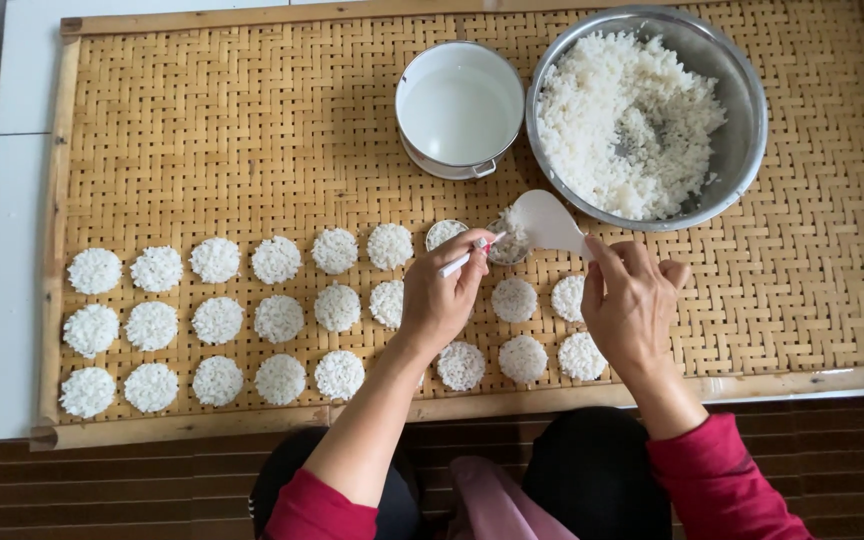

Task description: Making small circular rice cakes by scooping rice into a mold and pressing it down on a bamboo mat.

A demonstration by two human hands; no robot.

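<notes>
Head view: near the middle of the frame, my right hand [632,300] fingers clamp the white rice paddle [544,222], blade pointing upper left over the small ring mould [508,246] to drop rice. My left hand [442,295] fingers pinch a thin stick [467,258], slanting up right, for pressing.

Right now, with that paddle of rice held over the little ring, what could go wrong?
1. Rice may slip off the white paddle in the right hand and miss the small ring mould, scattering on the woven tray.
2. The left hand, working a thin stick, hovers over finished rice discs and could squash one.
3. The water pot stands near and could be knocked.
</notes>
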